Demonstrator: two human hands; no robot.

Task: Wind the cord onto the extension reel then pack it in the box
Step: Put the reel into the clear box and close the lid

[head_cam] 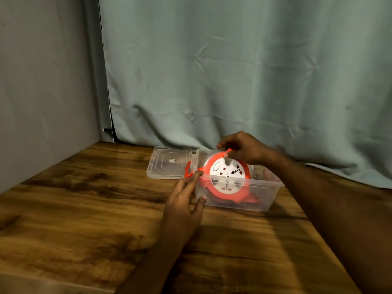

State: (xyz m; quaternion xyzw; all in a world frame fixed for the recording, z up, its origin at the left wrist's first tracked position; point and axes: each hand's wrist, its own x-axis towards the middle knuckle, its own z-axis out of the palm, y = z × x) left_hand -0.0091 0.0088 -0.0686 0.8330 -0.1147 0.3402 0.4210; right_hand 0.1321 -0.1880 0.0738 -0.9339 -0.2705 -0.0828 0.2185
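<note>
Packing step: right hand [244, 148] grips reel [227, 177] tilted in box [271, 196], left hand [184, 200] steadies box with straight fingers; next lay reel flat.

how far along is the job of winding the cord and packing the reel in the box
Winding looks done: no loose cord trails on the table. In hand: the right hand grips the orange reel by its top, tilted and partly down in the clear box, while the left hand steadies the box's near corner. Left: seat the reel flat, then probably fit the lid lying beside the box.
</note>
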